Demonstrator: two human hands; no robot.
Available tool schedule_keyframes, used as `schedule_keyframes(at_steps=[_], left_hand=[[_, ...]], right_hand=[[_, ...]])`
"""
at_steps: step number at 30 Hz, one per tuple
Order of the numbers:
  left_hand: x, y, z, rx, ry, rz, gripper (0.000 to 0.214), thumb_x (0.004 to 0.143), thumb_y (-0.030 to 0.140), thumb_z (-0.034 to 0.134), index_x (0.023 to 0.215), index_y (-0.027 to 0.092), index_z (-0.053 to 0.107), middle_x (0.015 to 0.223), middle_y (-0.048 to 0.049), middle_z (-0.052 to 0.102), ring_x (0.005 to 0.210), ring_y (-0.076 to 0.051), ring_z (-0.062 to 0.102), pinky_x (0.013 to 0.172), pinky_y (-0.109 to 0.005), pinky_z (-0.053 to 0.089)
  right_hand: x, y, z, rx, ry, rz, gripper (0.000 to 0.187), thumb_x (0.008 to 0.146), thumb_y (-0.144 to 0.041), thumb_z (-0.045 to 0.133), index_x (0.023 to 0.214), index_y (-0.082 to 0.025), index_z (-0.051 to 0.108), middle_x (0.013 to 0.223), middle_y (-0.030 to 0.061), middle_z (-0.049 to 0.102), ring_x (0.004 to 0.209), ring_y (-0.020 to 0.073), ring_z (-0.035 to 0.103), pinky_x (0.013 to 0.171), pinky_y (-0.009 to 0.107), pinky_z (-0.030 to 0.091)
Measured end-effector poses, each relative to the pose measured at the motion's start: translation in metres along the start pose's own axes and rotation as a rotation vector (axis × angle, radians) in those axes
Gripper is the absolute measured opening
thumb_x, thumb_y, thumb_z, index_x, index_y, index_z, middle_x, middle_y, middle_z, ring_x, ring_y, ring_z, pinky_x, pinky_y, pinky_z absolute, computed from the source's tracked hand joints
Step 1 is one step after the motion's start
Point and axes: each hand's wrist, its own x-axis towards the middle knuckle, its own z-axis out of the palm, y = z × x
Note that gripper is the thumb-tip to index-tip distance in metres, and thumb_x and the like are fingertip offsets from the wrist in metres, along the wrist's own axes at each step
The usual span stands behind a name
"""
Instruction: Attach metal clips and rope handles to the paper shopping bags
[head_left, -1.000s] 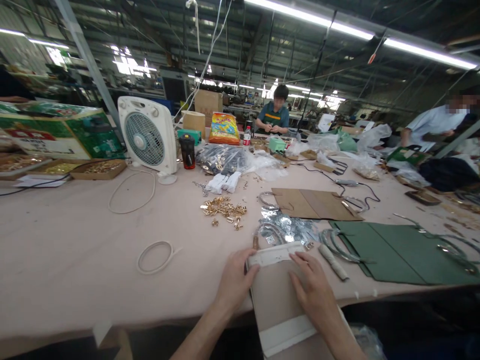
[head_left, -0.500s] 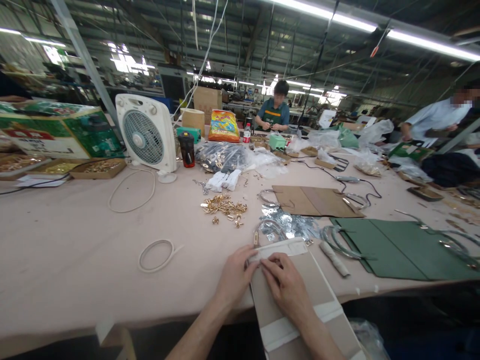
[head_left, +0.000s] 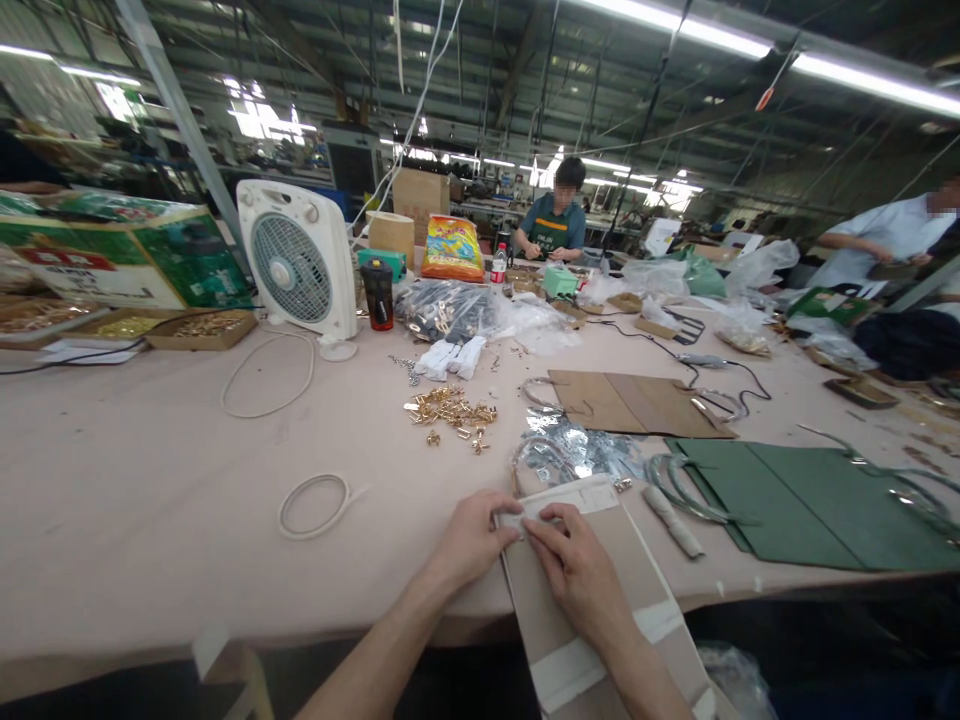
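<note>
A beige panel with white strips across it, apparently a bag piece, lies over the table's front edge, its lower end reaching toward me. My left hand curls round its upper left corner, thumb and forefinger at the edge. Beside it, my right hand rests on the panel with thumb and fingertips drawn together near the same corner. Anything small between those fingertips is hidden. A clear-wrapped handle loop curves out just beyond the panel's top edge, next to a heap of flat silvery metal plates.
Brass-coloured fittings lie piled ahead, with a white cord coil to the left. Brown and green bag pieces lie right. A fan stands back left; a co-worker sits across the table.
The view has shifted slightly. My left forefinger and thumb have moved a little apart at the panel's corner. My right hand stays in nearly the same place on the panel.
</note>
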Motion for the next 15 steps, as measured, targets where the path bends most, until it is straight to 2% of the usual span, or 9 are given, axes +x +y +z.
schedule_keyframes(at_steps=[4,7,12,15], left_hand=[[0.0056,-0.0029,-0.0001,0.018,0.002,-0.057,0.035,0.072,0.019,0.075,0.107,0.021,0.081,0.109,-0.0053,0.079,0.096,-0.024,0.070,0.091,-0.033,0.054],[0.0080,-0.0028,-0.0008,0.037,-0.009,-0.059,0.036,0.071,0.018,0.074,0.106,0.020,0.081,0.108,-0.0061,0.079,0.097,-0.025,0.071,0.092,-0.033,0.054],[0.0052,0.0038,-0.0037,-0.002,-0.043,0.029,0.027,0.076,0.022,0.070,0.100,0.022,0.081,0.107,-0.0059,0.078,0.105,-0.026,0.070,0.088,-0.031,0.054],[0.0065,0.0063,-0.0053,-0.026,-0.070,0.065,0.022,0.082,0.029,0.067,0.096,0.023,0.082,0.104,-0.0051,0.079,0.102,-0.026,0.070,0.086,-0.031,0.054]], right_hand=[[0.0015,0.0014,0.0021,-0.016,-0.026,0.012,0.028,0.102,-0.023,0.055,0.121,-0.030,0.074,0.119,0.0101,0.061,0.089,0.0202,0.066,0.082,0.036,0.061],[-0.0011,0.0016,0.0057,-0.021,0.003,0.008,0.030,0.103,-0.022,0.053,0.124,-0.030,0.072,0.120,0.0107,0.061,0.089,0.0201,0.064,0.081,0.037,0.060],[-0.0068,-0.0036,0.0095,0.013,0.100,0.021,0.034,0.102,-0.018,0.051,0.128,-0.031,0.070,0.120,0.0103,0.061,0.093,0.0205,0.063,0.083,0.038,0.060],[-0.0048,-0.0078,0.0095,0.031,0.117,0.060,0.033,0.101,-0.017,0.053,0.125,-0.031,0.072,0.118,0.0101,0.062,0.095,0.0217,0.065,0.083,0.038,0.060]])
